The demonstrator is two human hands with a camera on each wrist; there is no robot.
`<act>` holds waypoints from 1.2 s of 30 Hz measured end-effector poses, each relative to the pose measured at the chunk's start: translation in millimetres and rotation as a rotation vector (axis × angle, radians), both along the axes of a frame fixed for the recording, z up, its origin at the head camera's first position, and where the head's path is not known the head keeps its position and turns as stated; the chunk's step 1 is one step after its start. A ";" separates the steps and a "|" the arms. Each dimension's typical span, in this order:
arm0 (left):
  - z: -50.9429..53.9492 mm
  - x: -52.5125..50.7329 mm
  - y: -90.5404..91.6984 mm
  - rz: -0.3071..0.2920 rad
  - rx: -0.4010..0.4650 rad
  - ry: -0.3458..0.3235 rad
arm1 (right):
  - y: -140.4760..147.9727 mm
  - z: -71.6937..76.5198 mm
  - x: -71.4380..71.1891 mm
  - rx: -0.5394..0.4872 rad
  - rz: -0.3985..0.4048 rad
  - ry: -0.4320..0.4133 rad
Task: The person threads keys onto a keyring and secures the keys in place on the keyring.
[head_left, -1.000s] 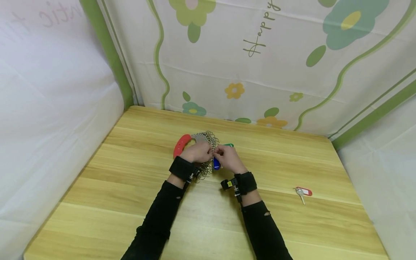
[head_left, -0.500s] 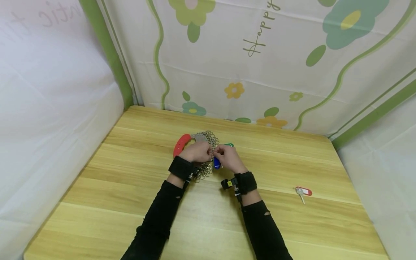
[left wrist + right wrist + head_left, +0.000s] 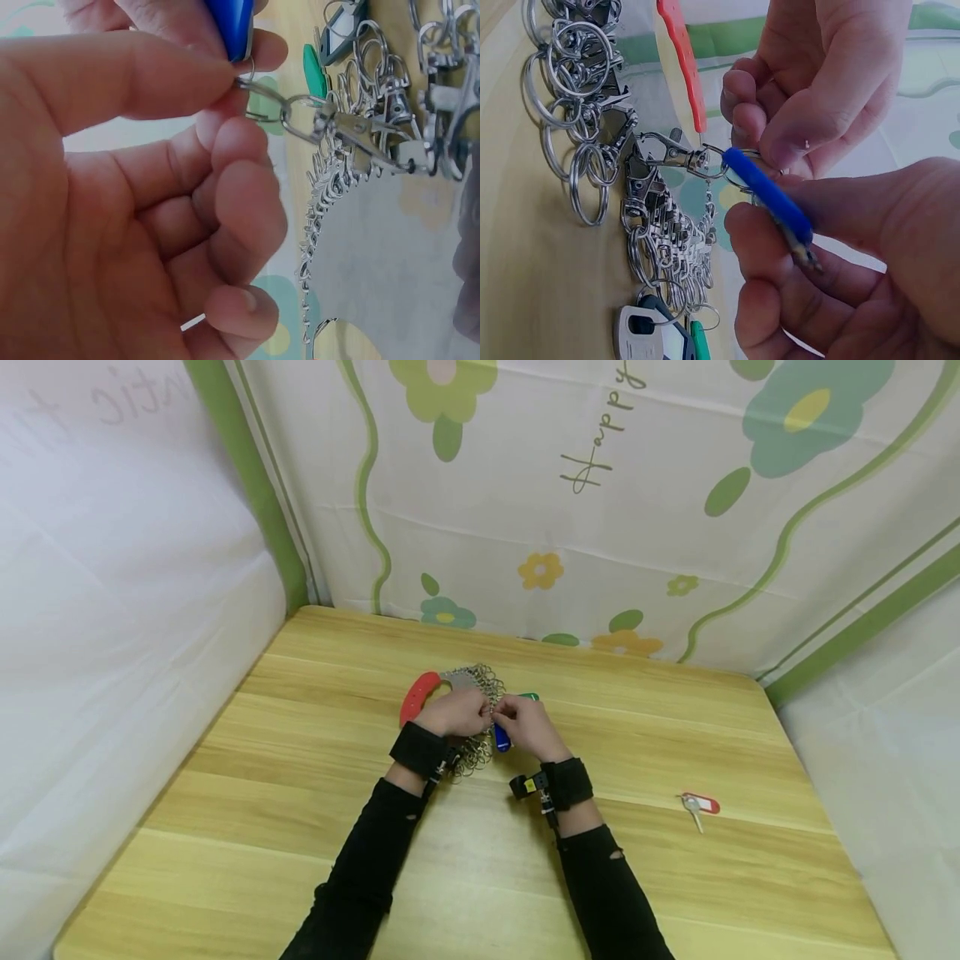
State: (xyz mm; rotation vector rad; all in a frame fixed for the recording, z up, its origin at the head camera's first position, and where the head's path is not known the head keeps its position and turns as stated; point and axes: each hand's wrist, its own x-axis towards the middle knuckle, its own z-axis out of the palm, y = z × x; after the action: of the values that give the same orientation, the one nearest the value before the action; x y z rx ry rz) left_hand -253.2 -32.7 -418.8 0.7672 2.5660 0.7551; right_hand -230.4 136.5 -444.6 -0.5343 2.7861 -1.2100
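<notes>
In the head view a large key-ring holder with a red handle (image 3: 417,695) lies on the table, its metal plate (image 3: 461,679) fringed with swivel clasps and rings. My left hand (image 3: 459,710) reaches over it. Between thumb and finger it pinches a split ring (image 3: 268,91) that hangs from one swivel clasp (image 3: 675,152). Close by, my right hand (image 3: 527,724) pinches a blue key tag (image 3: 769,193) against that ring. A key seems to sit under the tag, mostly hidden by the fingers. Whether the tag's own small loop is threaded on the split ring, I cannot tell.
A green key tag (image 3: 531,696) and a silver key (image 3: 634,334) hang at the holder's fringe. Farther right on the wooden table (image 3: 300,827) lies a key with a red tag (image 3: 702,802). Fabric walls with printed flowers stand behind and at the sides.
Both hands stay almost in place at the ring. The lower end of the blue tag has swung slightly to the right.
</notes>
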 end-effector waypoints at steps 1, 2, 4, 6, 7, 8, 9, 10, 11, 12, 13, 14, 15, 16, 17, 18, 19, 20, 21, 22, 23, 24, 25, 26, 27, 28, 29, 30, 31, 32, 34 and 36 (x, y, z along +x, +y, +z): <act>-0.1 0.1 0.0 0.005 0.002 -0.004 | 0.0 -0.2 -0.1 -0.003 0.004 -0.002; -0.3 0.1 0.0 0.008 0.004 -0.007 | 0.0 -0.4 -0.3 -0.006 0.009 -0.004; -0.4 0.0 0.0 0.012 0.012 -0.009 | 0.0 -0.6 -0.4 -0.013 0.016 -0.009; -0.5 -0.3 -0.2 0.012 0.019 -0.011 | 0.1 -1.4 -0.7 -0.018 0.018 -0.014; -0.4 -0.4 -0.3 0.011 0.023 -0.012 | 0.1 -1.7 -0.7 -0.018 0.016 -0.015; -0.4 -0.5 -0.4 0.010 0.027 -0.015 | 0.3 -2.1 -0.8 -0.020 0.014 -0.017; -0.2 -0.5 -0.5 0.008 0.030 -0.019 | 0.3 -2.4 -0.8 -0.022 0.008 -0.020; 0.1 -0.4 -0.6 0.006 0.033 -0.021 | 0.4 -2.8 -0.9 -0.025 0.002 -0.026; 0.4 -0.4 -0.6 0.003 0.032 -0.019 | 0.6 -3.2 -1.0 -0.027 -0.004 -0.032; 0.6 -0.3 -0.5 -0.001 0.030 -0.017 | 0.7 -3.4 -1.0 -0.030 -0.011 -0.040; 0.8 -0.2 -0.4 -0.005 0.029 -0.014 | 0.8 -3.4 -0.8 -0.032 -0.018 -0.048; 1.0 -0.2 -0.1 -0.011 0.026 -0.007 | 0.9 -3.7 -0.9 -0.034 -0.025 -0.056; 1.3 -0.2 0.1 -0.015 0.020 0.002 | 0.8 -3.8 -1.1 -0.035 -0.032 -0.063; 1.3 -0.2 0.2 -0.020 0.014 0.014 | 0.9 -4.1 -1.2 -0.035 -0.036 -0.067; 1.1 -0.1 0.4 -0.023 0.007 0.021 | 0.9 -4.5 -1.4 -0.034 -0.040 -0.068; 1.1 -0.1 0.5 -0.025 0.002 0.024 | 0.8 -4.6 -1.5 -0.034 -0.043 -0.070; 0.9 -0.2 0.6 -0.027 -0.005 0.030 | 0.7 -5.0 -1.8 -0.033 -0.044 -0.067; 0.6 -0.2 0.8 -0.029 -0.012 0.033 | 0.6 -5.5 -2.2 -0.032 -0.043 -0.064; 0.4 -0.3 0.8 -0.031 -0.018 0.035 | 0.5 -5.4 -2.1 -0.033 -0.042 -0.062; 0.1 -0.3 1.1 -0.033 -0.023 0.037 | 0.7 -5.6 -2.1 -0.033 -0.041 -0.060; 0.0 -0.4 1.4 -0.035 -0.028 0.035 | 0.7 -5.4 -2.1 -0.034 -0.039 -0.059; -0.1 -0.3 1.6 -0.037 -0.033 0.036 | 0.7 -5.2 -2.0 -0.034 -0.036 -0.057; -0.2 -0.4 1.7 -0.038 -0.038 0.038 | 0.6 -4.9 -2.0 -0.032 -0.032 -0.055; 0.1 -0.2 1.8 -0.039 -0.039 0.038 | 0.6 -4.7 -2.1 -0.030 -0.027 -0.052; 0.3 0.0 1.9 -0.039 -0.042 0.038 | 0.5 -4.4 -2.1 -0.027 -0.024 -0.049; 0.6 0.2 2.0 -0.037 -0.046 0.038 | 0.6 -4.3 -2.4 -0.024 -0.017 -0.043; 0.9 0.3 2.0 -0.036 -0.047 0.037 | 0.5 -4.0 -2.5 -0.019 -0.010 -0.036; 1.2 0.6 2.1 -0.032 -0.049 0.035 | 0.5 -3.8 -2.6 -0.015 -0.004 -0.031; 1.3 0.7 2.2 -0.030 -0.049 0.033 | 0.6 -3.4 -2.5 -0.012 0.002 -0.029; 1.3 0.9 2.3 -0.027 -0.049 0.030 | 0.6 -3.3 -2.5 -0.010 0.006 -0.025; 0.8 0.9 2.2 -0.019 -0.042 0.021 | 0.6 -3.0 -2.4 -0.009 0.005 -0.031; 0.3 0.8 1.9 -0.015 -0.035 0.014 | 0.5 -2.8 -1.9 -0.009 -0.005 -0.043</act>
State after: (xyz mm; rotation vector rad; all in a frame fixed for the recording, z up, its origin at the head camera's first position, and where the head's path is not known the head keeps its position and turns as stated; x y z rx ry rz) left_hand -252.4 -30.8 -418.5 0.7831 2.5757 0.7011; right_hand -232.3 137.0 -447.4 -0.4954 2.7492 -1.2211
